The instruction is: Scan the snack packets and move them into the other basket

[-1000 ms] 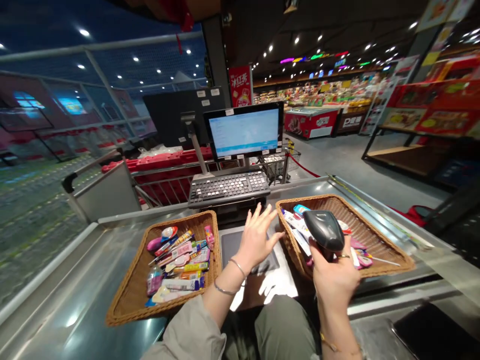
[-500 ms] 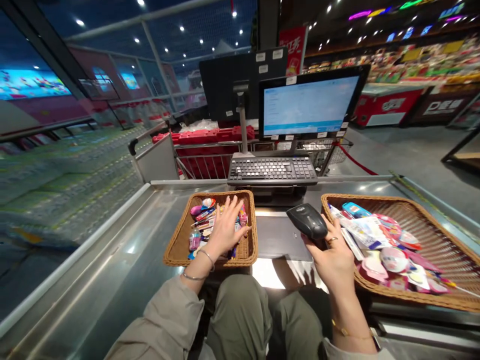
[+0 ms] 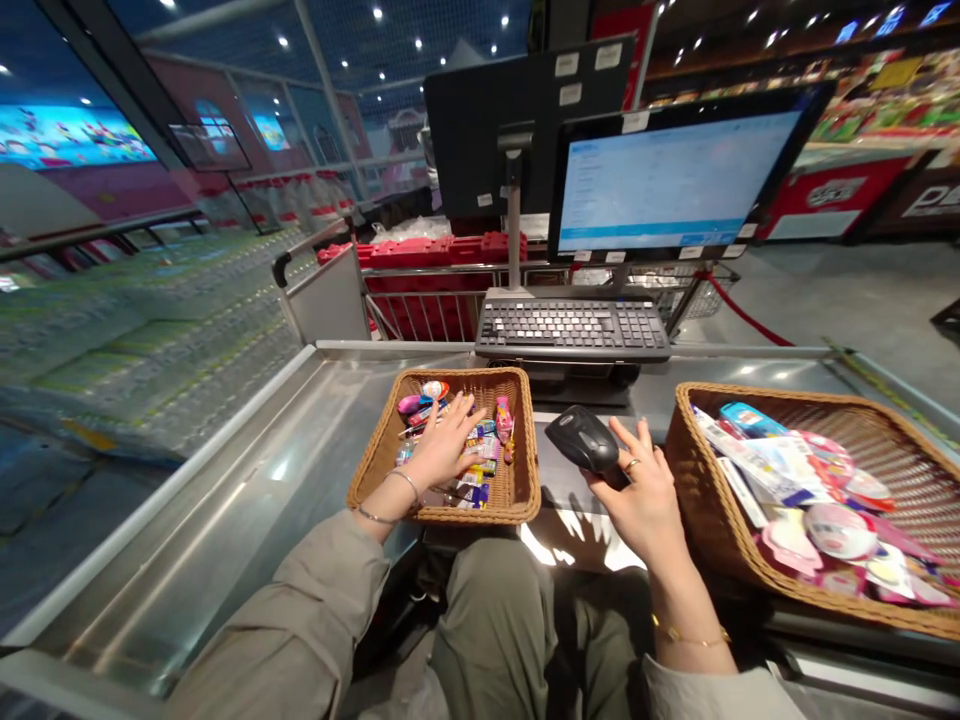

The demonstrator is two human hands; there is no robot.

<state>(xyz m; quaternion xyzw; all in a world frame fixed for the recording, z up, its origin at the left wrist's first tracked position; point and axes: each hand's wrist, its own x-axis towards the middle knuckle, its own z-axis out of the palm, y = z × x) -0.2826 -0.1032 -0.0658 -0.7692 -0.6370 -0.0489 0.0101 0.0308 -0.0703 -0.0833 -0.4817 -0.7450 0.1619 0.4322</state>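
Left hand point(image 3: 441, 450) within wicker basket rim point(image 3: 529, 450), right hand point(image 3: 645, 500) against scanner point(image 3: 582, 440)

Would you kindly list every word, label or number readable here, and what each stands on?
Nothing can be read:
Till monitor screen: too small to read.
Keyboard keys: too small to read.
Packets in the right wicker basket: too small to read.
Red freezer's sign: too blurred to read.
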